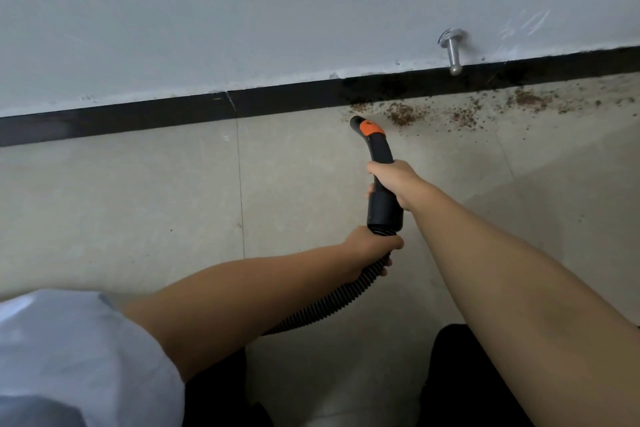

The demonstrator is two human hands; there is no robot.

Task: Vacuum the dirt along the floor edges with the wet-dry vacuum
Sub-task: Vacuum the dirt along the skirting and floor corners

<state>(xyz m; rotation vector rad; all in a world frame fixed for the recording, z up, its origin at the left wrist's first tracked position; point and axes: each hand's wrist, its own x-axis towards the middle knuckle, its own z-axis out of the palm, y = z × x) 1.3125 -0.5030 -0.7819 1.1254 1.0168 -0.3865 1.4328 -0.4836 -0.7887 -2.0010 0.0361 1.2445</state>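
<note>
Now right hand (pixel 393 184) wraps wand (pixel 381 156), left hand (pixel 372 248) curls round hose (pixel 332 303) just behind. Wand axis runs away from me toward baseboard (pixel 173 114), nozzle (pixel 360 123) at left end of dirt (pixel 460 114). Dirt strings rightward along floor edge, beyond nozzle. Right hand nearer; I judge sweep goes right.

Ribbed plastic hose (pixel 332 302) (matt); glossy baseboard (pixel 138 118).
</note>
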